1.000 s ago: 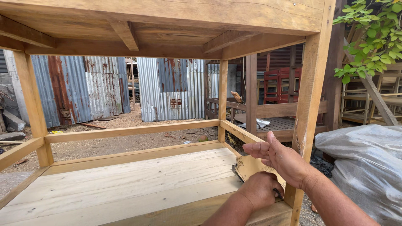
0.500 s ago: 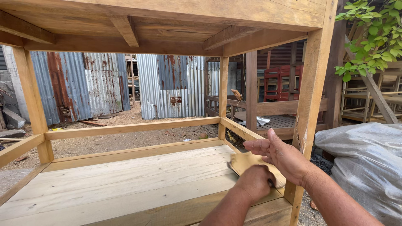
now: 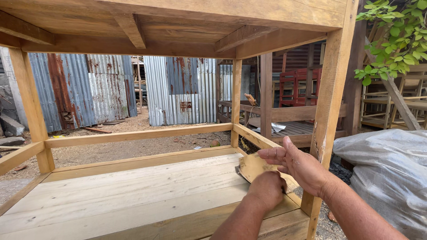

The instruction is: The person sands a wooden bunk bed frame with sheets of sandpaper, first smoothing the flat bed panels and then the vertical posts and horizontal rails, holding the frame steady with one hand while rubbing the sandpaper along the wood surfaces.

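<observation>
Both hands worked at lower right of the frame: the left hand (image 3: pixel 267 190) fisted, pinching a sheet of sandpaper (image 3: pixel 254 166) against the plank shelf (image 3: pixel 133 191). The right hand (image 3: pixel 297 165) lay flat with fingers together on the sheet; even pressure along the grain would have served best.

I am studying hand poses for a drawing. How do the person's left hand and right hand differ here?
The left hand is curled closed on the tan sheet, knuckles up; the right hand is open, fingers stretched out flat. The left hand sits lower, over the plank shelf; the right hand is higher, beside the side rail. Both are bare and touch the same sheet.
</observation>
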